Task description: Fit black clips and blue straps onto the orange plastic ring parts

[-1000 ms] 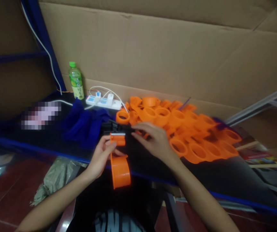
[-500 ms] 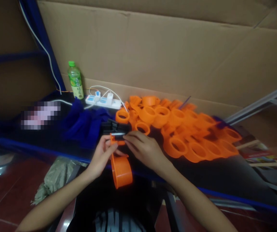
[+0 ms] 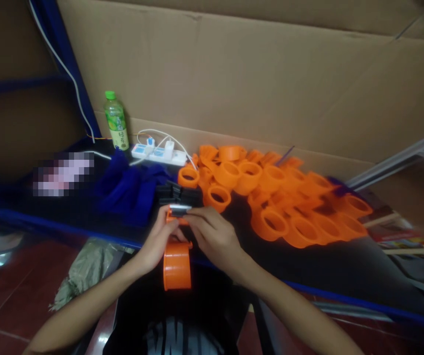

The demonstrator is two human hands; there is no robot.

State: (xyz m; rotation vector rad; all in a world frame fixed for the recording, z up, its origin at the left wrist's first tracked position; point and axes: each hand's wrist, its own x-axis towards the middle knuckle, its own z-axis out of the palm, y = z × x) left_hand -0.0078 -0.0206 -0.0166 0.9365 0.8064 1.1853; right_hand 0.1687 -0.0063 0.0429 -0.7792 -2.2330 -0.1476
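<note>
My left hand (image 3: 158, 241) grips an orange plastic tape-dispenser-like part (image 3: 177, 264) whose round body hangs below my fingers, over the table's front edge. My right hand (image 3: 212, 235) pinches a small black and silver piece (image 3: 178, 210) at the top of that orange part. Both hands meet there, fingers touching the part. Just behind them lies a small heap of black pieces (image 3: 175, 192). A big pile of orange rings (image 3: 271, 197) spreads across the dark table to the right.
A green-capped drink bottle (image 3: 116, 121) and a white power strip (image 3: 158, 154) with plugged cables stand at the back by the cardboard wall (image 3: 256, 84). Blue cloth (image 3: 126, 185) lies left of my hands. Books (image 3: 400, 236) sit at far right.
My right hand came back from the orange pile to the top of the held part, bringing the black and silver piece onto it. The orange body swung to hang straight down.
</note>
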